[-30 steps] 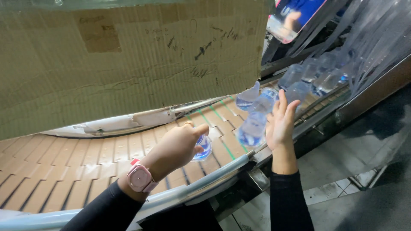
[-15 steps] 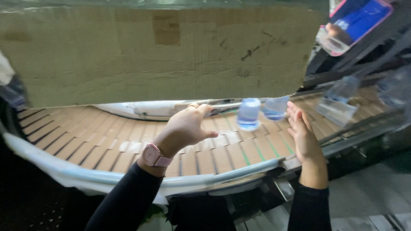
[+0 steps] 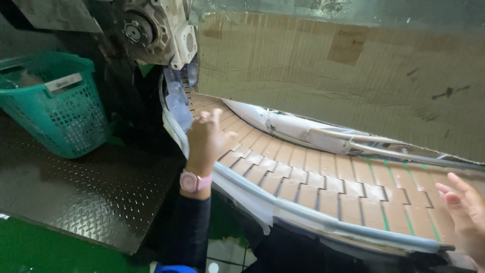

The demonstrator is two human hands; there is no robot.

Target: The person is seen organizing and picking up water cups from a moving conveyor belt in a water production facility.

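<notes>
The left hand is raised over the near edge of a curved slat conveyor belt, its forearm in a dark sleeve rising from the bottom of the view and a pink wristwatch around the wrist. The back of the hand faces the camera, the fingers loosely spread and pointing toward the far left; its grip holds nothing that shows, and the fingertips reach toward clear plastic bottles that stand in a line where the belt runs under a grey motor housing. Whether the fingers touch the nearest bottle cannot be told. The right hand enters at the right edge, just over the belt's near right part, palm turned inward and fingers spread apart, with nothing held; part of it is cut off by the frame. The two hands are well apart, with bare brown slats between them. A pale rounded guide rail follows the belt's near curve, and a second rail wrapped in whitish film follows the far side. Behind that, a large sheet of cardboard stands as a wall. At the far left, a teal plastic basket sits on a dark diamond-tread metal floor plate, with green floor below it.
</notes>
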